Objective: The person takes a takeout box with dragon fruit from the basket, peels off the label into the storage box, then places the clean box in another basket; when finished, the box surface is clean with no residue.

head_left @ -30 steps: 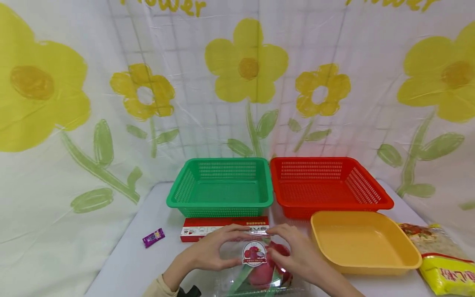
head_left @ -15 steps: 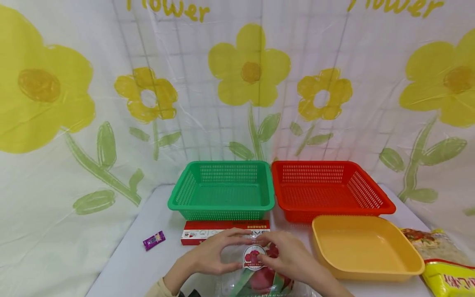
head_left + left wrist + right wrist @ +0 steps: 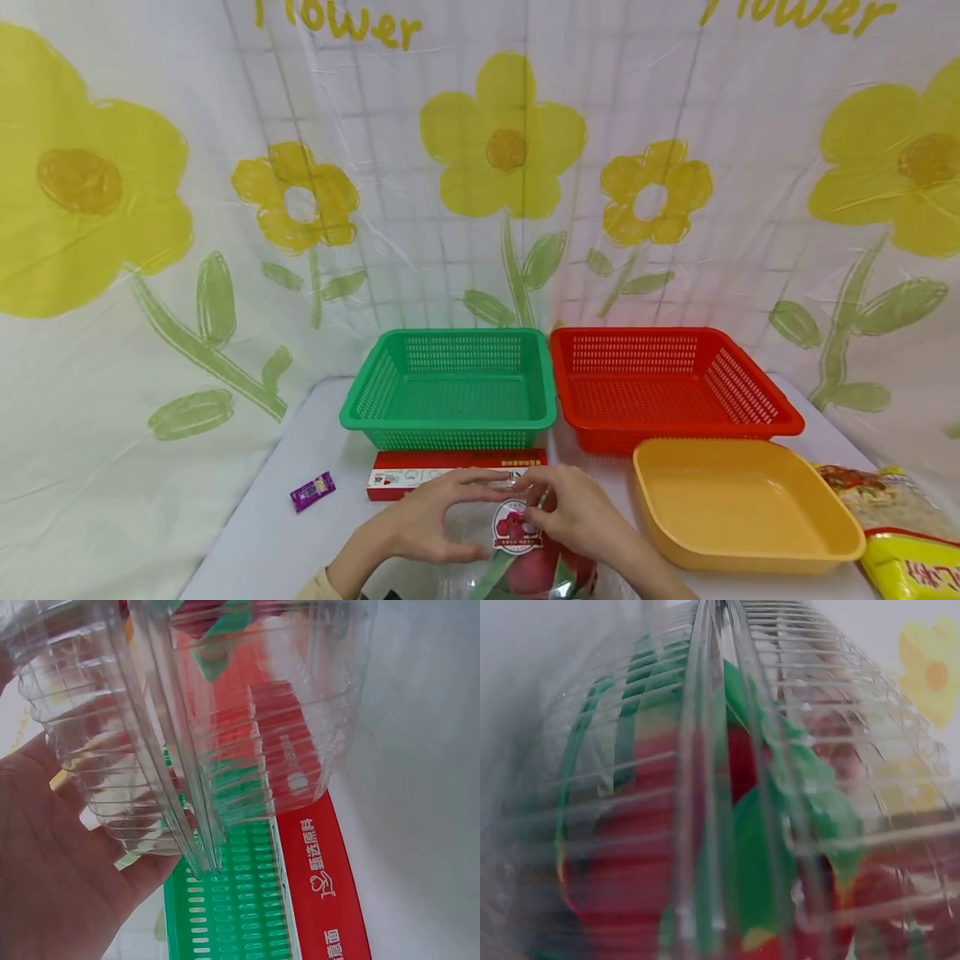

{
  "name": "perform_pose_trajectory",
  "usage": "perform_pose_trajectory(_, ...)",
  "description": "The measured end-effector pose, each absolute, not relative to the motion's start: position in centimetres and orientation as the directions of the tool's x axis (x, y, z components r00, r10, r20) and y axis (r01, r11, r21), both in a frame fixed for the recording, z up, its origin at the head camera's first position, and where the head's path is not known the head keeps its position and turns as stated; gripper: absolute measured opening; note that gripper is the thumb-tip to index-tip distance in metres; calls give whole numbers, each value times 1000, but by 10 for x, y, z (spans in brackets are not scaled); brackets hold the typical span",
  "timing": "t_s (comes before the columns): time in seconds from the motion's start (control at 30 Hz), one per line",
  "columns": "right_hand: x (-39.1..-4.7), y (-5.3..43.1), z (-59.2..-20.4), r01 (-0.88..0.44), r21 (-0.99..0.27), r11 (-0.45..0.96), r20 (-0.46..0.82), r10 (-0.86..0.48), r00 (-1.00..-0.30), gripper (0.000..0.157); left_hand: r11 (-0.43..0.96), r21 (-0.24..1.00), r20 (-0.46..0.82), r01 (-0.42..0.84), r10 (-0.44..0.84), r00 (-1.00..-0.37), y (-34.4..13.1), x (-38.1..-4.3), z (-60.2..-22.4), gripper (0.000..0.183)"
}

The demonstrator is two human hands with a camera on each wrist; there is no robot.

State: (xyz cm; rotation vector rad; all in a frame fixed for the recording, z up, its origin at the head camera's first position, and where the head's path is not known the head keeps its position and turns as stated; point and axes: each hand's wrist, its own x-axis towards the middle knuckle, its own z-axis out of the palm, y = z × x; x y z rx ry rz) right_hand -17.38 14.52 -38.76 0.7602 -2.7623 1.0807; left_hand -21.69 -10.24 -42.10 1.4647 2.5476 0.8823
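A clear plastic clamshell box point(image 3: 463, 575) stands at the front middle of the table, with a round fruit label point(image 3: 517, 533) on its lid. Through the plastic shows red dragon fruit point(image 3: 532, 575) with green leafy tips. My left hand point(image 3: 427, 518) curves around the lid's left side, fingers toward the far edge and thumb near the label. From the other side my right hand point(image 3: 576, 510) grips the lid, its thumb at the label's right edge. Ribbed walls and the rim seam point(image 3: 176, 742) fill the left wrist view. In the right wrist view the fruit point(image 3: 641, 847) is blurred.
Behind the box lies a red and white carton point(image 3: 457, 460). A green basket point(image 3: 447, 423) and a red basket point(image 3: 678, 432) stand at the back. A yellow tub point(image 3: 750, 557) and food packets point(image 3: 911, 562) are at right, a purple sachet point(image 3: 312, 492) at left.
My right hand has shifted left over the lid, its thumb moving onto the label's edge and its fingers bending more. The left hand keeps nearly the same place.
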Motion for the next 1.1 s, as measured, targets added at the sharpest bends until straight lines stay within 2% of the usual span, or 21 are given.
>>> perform_pose_trajectory(0.33,-177,150,-385,-470,-693,547,227,-453,-862,17,360,534,224,765,813,-538,-103,-220,-424,56)
perform_pose_trajectory(0.63,-178,170,-371,-459,-725,513,273,-398,-876,13,327,502,260,801,825,-501,-104,-222,-426,55)
perform_pose_trajectory(0.7,-180,180,-368,-471,-734,490,298,-391,-871,13,302,501,274,811,833,-480,-103,-222,-426,56)
perform_pose_trajectory(0.87,-190,213,-362,-493,-759,426,341,-385,-858,14,300,525,257,797,837,-484,-103,-222,-426,57)
perform_pose_trajectory(1.1,-200,281,-359,-447,-763,467,264,-406,-875,13,310,534,247,787,833,-495,-104,-220,-426,56)
